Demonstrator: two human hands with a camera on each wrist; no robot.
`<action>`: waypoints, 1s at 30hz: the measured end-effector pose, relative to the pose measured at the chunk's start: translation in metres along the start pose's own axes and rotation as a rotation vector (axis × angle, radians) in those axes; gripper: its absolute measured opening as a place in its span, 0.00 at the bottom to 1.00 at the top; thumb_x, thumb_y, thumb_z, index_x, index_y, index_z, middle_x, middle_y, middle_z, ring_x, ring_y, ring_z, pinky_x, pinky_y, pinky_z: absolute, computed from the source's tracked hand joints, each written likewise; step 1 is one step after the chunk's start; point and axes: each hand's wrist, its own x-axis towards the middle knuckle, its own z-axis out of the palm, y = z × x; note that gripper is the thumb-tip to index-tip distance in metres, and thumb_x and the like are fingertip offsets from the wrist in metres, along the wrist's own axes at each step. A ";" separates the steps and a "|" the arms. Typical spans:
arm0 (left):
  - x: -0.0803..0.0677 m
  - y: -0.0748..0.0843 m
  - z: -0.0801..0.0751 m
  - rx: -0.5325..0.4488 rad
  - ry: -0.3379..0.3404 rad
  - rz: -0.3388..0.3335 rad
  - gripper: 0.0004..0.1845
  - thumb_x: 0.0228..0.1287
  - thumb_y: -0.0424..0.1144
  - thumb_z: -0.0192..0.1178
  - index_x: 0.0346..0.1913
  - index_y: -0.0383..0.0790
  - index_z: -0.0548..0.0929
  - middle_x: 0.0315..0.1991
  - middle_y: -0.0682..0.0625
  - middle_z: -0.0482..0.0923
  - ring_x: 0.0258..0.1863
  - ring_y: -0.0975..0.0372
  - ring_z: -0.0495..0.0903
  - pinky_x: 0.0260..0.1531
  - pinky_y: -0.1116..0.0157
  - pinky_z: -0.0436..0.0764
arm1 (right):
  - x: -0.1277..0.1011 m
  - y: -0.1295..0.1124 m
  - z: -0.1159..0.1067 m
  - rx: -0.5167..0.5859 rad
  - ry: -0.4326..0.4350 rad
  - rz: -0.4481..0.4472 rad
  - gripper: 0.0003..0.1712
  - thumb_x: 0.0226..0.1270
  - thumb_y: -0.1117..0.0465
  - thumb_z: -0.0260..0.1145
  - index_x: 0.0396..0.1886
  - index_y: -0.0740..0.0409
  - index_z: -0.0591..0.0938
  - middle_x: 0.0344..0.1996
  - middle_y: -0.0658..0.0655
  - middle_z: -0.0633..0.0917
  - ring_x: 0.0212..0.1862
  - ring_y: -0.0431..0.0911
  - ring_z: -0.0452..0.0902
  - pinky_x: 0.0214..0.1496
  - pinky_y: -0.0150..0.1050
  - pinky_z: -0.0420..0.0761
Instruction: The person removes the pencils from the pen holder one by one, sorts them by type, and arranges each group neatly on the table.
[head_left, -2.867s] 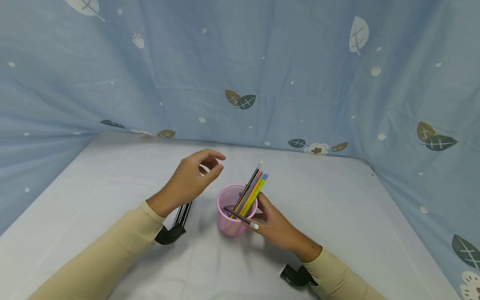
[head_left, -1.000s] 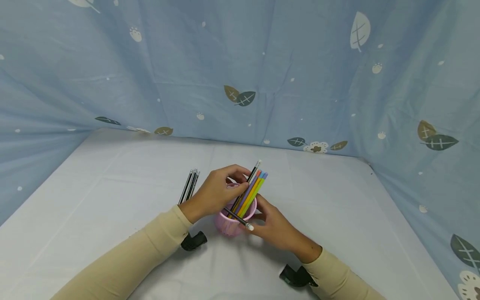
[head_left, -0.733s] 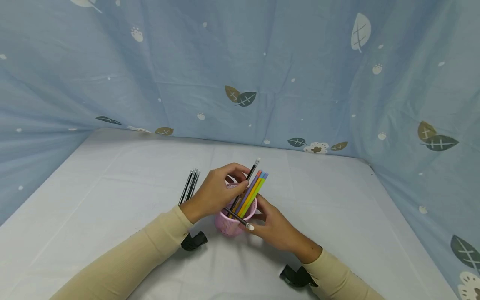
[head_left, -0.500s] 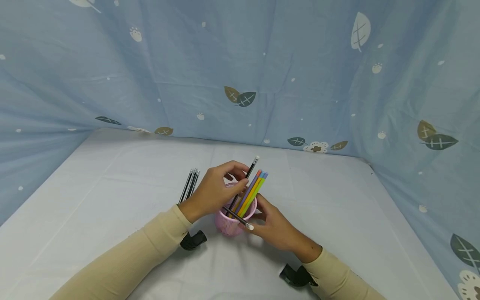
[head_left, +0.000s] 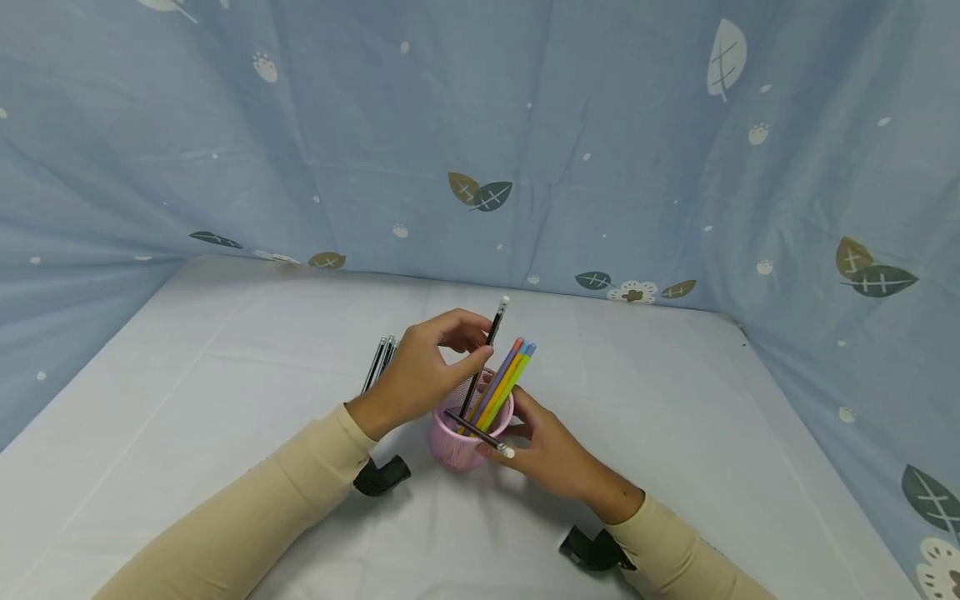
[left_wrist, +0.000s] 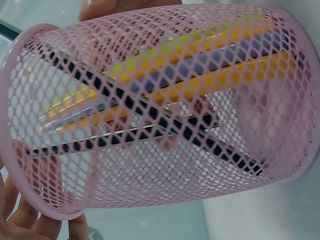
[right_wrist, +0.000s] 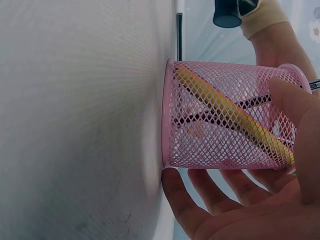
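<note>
A pink mesh cup [head_left: 452, 443] stands on the white table and holds several coloured pencils [head_left: 510, 373]. My left hand [head_left: 480, 343] pinches a black pencil [head_left: 489, 337] with a white eraser and holds it partly raised out of the cup. My right hand [head_left: 519, 433] grips the cup from the right side. A second black pencil [head_left: 480, 435] leans across the rim towards my right hand. In the right wrist view my fingers [right_wrist: 200, 200] curl round the cup [right_wrist: 225, 115]. The left wrist view is filled by the cup [left_wrist: 150, 120] with pencils behind the mesh.
A few black pencils [head_left: 378, 362] lie on the table [head_left: 225, 350] left of the cup, partly hidden by my left hand. Blue leaf-print cloth [head_left: 480, 125] walls the table at the back and on both sides.
My left hand moved from left of the cup to above it, pinched the black pencil and lifted it upward. My right hand stayed on the cup.
</note>
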 end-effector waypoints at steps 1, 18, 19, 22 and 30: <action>0.000 0.001 -0.001 -0.004 0.000 -0.005 0.13 0.66 0.35 0.66 0.52 0.40 0.82 0.37 0.52 0.86 0.37 0.64 0.84 0.43 0.61 0.84 | 0.000 0.000 0.000 0.001 0.000 -0.001 0.42 0.65 0.58 0.73 0.74 0.46 0.63 0.66 0.52 0.75 0.65 0.47 0.75 0.63 0.46 0.79; 0.004 0.018 -0.016 -0.066 0.034 0.001 0.12 0.67 0.36 0.65 0.52 0.41 0.82 0.40 0.52 0.85 0.38 0.64 0.83 0.44 0.64 0.84 | -0.001 0.001 0.000 0.030 0.004 -0.012 0.42 0.66 0.62 0.71 0.76 0.52 0.61 0.69 0.56 0.73 0.68 0.50 0.73 0.64 0.50 0.79; 0.005 0.019 -0.018 -0.076 0.044 0.004 0.12 0.67 0.35 0.65 0.52 0.41 0.82 0.40 0.51 0.85 0.38 0.64 0.83 0.44 0.64 0.84 | -0.001 0.000 0.000 0.029 0.005 -0.015 0.42 0.66 0.62 0.71 0.76 0.52 0.61 0.68 0.57 0.73 0.67 0.51 0.73 0.64 0.50 0.79; 0.006 0.024 -0.023 -0.104 0.067 0.012 0.13 0.67 0.34 0.64 0.53 0.40 0.82 0.40 0.50 0.84 0.39 0.63 0.83 0.45 0.64 0.84 | -0.002 0.000 0.000 0.034 0.007 -0.012 0.42 0.66 0.61 0.71 0.76 0.52 0.62 0.67 0.59 0.74 0.66 0.52 0.74 0.64 0.50 0.79; 0.004 0.033 -0.036 -0.115 0.094 0.004 0.14 0.69 0.32 0.61 0.55 0.36 0.76 0.40 0.45 0.81 0.40 0.61 0.81 0.48 0.68 0.82 | -0.001 0.000 0.000 0.025 0.006 -0.026 0.42 0.67 0.60 0.71 0.76 0.50 0.62 0.72 0.54 0.70 0.70 0.52 0.71 0.64 0.48 0.79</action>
